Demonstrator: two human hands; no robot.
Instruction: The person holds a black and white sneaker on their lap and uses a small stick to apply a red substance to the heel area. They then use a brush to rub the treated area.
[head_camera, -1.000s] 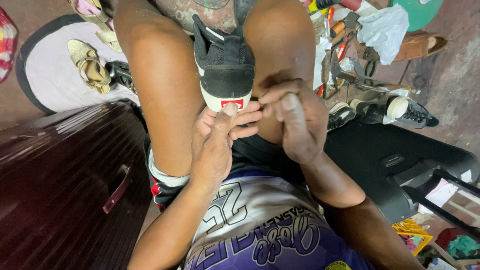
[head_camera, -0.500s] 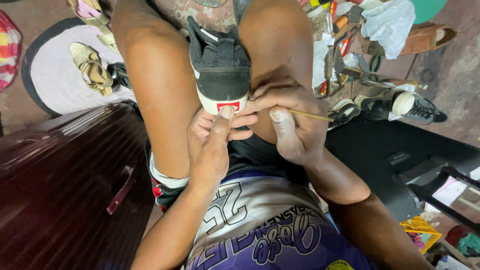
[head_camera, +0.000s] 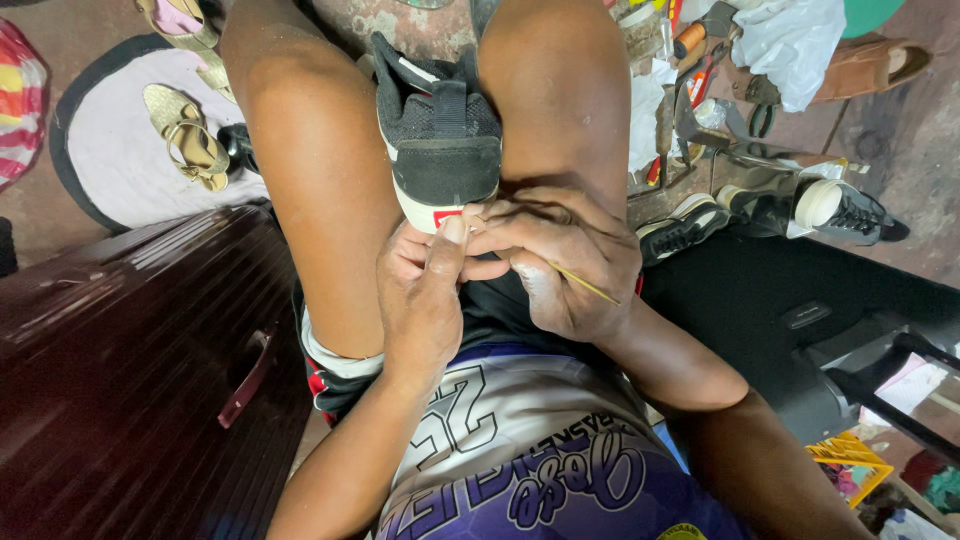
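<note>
A black sneaker (head_camera: 440, 130) with a white sole and a small red heel patch is clamped between my bare knees, heel towards me. My left hand (head_camera: 425, 290) presses against the heel, thumb up on the sole edge. My right hand (head_camera: 560, 265) pinches a thin yellowish thread or needle (head_camera: 580, 283) right at the heel; it runs out over my fingers to the right. Both hands touch each other and the shoe.
A dark red hard suitcase (head_camera: 120, 370) lies at my left. A black case (head_camera: 800, 300) lies at my right. Tools and rags (head_camera: 700, 90), a black high-top shoe (head_camera: 820, 205) and a brown shoe (head_camera: 870, 65) crowd the upper right. Sandals (head_camera: 185, 135) rest on a round mat at upper left.
My right hand has shifted from above the heel to the heel's edge, pulling the thread out to the right. The left hand stays against the heel.
</note>
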